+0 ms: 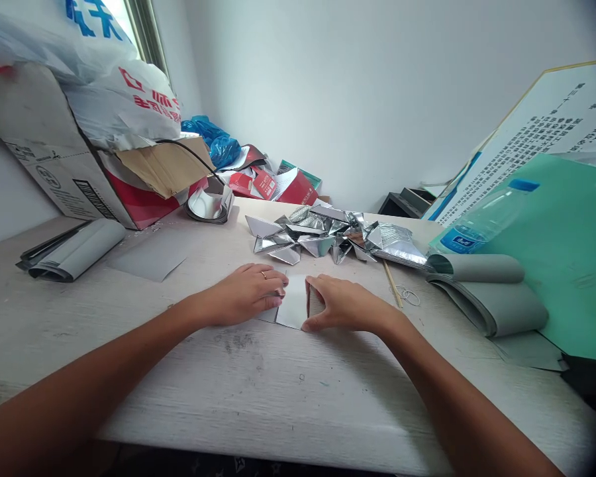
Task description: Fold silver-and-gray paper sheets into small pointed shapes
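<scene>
A small silvery-grey sheet lies folded on the table between my hands. It looks like thin card or plastic with a shiny face. My right hand grips its raised right edge, thumb at the near corner and fingers at the far one. My left hand, with a ring on one finger, has its fingers curled and thumb drawn in at the left part of the sheet. That part is mostly hidden under the hand. Just beyond my hands is a pile of folded silver foil pieces.
Rolled grey sheets lie at right, by a water bottle and green board. A wooden stick and string loop lie nearer. At left are folded grey sheets, a flat sheet and a carton.
</scene>
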Demonstrator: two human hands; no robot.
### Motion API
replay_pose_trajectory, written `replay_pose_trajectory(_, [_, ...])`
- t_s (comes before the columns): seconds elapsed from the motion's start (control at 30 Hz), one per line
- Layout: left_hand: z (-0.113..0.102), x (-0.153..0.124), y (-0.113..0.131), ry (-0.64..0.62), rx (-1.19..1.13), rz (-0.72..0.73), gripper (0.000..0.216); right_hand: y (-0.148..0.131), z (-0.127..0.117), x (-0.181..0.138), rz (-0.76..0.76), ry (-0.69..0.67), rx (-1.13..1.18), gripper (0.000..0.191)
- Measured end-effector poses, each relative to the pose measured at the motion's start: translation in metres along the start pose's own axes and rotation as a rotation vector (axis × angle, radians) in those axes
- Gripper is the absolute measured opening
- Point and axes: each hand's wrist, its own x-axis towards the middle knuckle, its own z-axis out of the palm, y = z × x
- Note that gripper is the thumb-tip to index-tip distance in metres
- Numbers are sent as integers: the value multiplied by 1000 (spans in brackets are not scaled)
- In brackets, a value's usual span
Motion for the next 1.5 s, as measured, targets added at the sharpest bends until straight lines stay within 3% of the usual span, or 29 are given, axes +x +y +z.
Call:
replay_pose_trajectory(0.2, [6,3,10,79,1,-80,16,4,3,3,13,2,-21,56])
replay_pose_trajectory(0.43, [4,1,8,41,-27,-115,15,-6,6,1,71,41,-107,62])
replay_pose_trajectory(0.77, [5,0,12,69,71,-171,16,-22,11,-1,143,191,-199,54])
replay_pose_trajectory(0.9, [6,0,1,46,57,-120,21,-14,9,1,78,227,-94,36])
replay_pose_trajectory(1.03, [10,-3,-8,53,50,-101,29,2,17,9,-149,347,87,6])
replay_pose_trajectory(1.17, [8,-3,-9,63,4,-116,38,14,25,16,-294,352,184,21])
replay_pose_trajectory(1.37, [2,-2,-8,92,-65,-159,46,15,24,19,-249,275,299,35])
replay_pose_trajectory(1.5, [1,-3,-10,87,-119,-226,41,12,21,17,-214,175,392,12])
